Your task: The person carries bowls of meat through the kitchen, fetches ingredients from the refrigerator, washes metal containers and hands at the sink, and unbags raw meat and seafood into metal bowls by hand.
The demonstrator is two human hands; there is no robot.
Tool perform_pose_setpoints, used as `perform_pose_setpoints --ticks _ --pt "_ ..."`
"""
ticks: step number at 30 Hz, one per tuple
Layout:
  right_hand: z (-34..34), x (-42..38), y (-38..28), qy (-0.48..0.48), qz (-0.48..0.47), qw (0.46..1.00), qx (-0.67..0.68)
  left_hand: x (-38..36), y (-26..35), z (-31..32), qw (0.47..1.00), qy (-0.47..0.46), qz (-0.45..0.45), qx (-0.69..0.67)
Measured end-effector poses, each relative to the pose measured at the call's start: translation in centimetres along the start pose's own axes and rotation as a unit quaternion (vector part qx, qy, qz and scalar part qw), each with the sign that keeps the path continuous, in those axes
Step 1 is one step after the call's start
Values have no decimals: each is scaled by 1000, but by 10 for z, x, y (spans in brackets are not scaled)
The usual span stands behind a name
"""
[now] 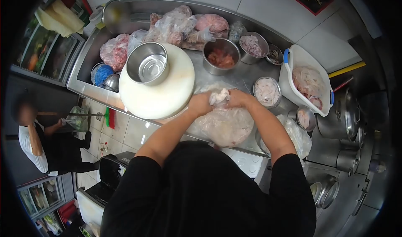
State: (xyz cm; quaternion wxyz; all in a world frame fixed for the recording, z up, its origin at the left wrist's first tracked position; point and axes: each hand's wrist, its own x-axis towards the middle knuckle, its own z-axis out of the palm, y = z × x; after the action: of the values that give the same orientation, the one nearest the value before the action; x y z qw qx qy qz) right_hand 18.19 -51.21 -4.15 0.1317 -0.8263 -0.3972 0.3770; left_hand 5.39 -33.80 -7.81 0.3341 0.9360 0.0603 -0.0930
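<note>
On the steel counter in front of me lies a clear plastic bag full of pale raw meat. My left hand is closed on the gathered top of the bag from the left. From the other side my right hand grips the same bunched top. A pale, crumpled bulge pokes up between the two hands; whether it is meat or folded plastic I cannot tell. Left of the hands is a thick round white cutting board carrying a steel pot. A bowl of pale meat strips stands right of my right hand.
Along the back are bagged meats, a steel pot of reddish pieces and a pot of pink strips. A white tub with blue handles stands right, near large lidded pots. Another person is at far left, holding a bag.
</note>
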Motion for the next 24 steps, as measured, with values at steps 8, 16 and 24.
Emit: perform_pose_setpoints --ticks 8,16,24 --pt "40 -23 -5 199 -96 965 -141 -14 -5 14 989 96 55 -102" --pt "30 -43 -15 270 -92 951 -122 11 -9 23 977 35 -88 -190" --pt "1 -80 -13 345 -5 929 132 22 -33 46 984 50 -62 -161"
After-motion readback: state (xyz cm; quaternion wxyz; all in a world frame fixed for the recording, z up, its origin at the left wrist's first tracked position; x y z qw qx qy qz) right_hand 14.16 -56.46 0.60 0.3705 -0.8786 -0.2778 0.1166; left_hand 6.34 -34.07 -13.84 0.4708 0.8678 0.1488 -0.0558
